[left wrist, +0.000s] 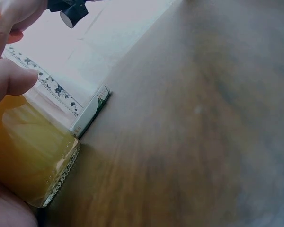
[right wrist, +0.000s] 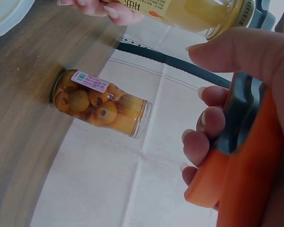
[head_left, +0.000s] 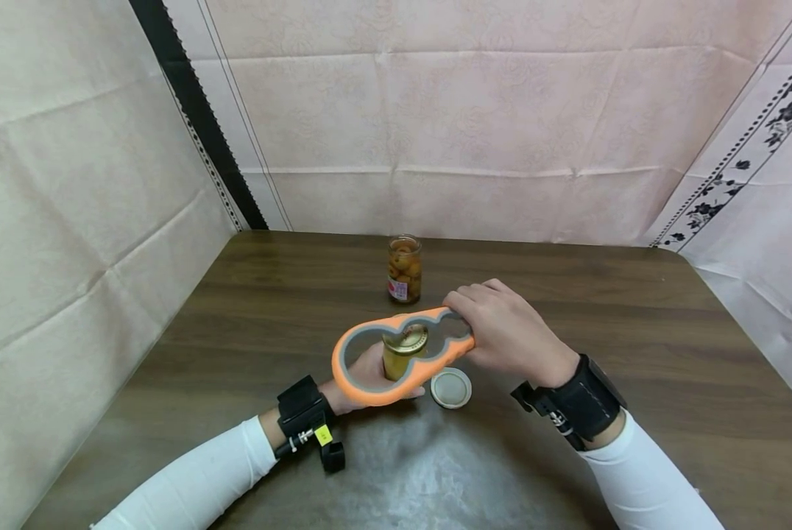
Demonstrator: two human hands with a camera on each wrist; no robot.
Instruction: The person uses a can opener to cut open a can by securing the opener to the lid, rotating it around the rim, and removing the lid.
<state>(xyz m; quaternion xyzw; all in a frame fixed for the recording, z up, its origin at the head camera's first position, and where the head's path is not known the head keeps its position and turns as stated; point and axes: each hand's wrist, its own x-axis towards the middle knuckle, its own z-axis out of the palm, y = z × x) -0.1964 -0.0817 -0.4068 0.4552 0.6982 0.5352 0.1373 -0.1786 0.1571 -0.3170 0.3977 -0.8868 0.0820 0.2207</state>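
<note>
My left hand [head_left: 369, 366] grips a glass jar [head_left: 397, 362] of yellow contents, with a gold-coloured lid on top. In the left wrist view the thumb [left wrist: 14, 81] lies against the jar's side. My right hand [head_left: 510, 330] holds the handles of an orange and grey jar opener [head_left: 377, 397]. From the head view, the jar's lid shows through the opener's loop; whether the grey inner edge touches it, I cannot tell. The right wrist view shows curled fingers [right wrist: 210, 124] round the handles and the jar's label [right wrist: 154, 6].
A lidless glass jar of brown round fruit [head_left: 404, 276] stands behind the hands. A loose pale lid [head_left: 451, 388] lies on the wooden table [head_left: 290, 294], just right of the left hand. Light cloth [head_left: 475, 147] hangs beyond the table's back edge.
</note>
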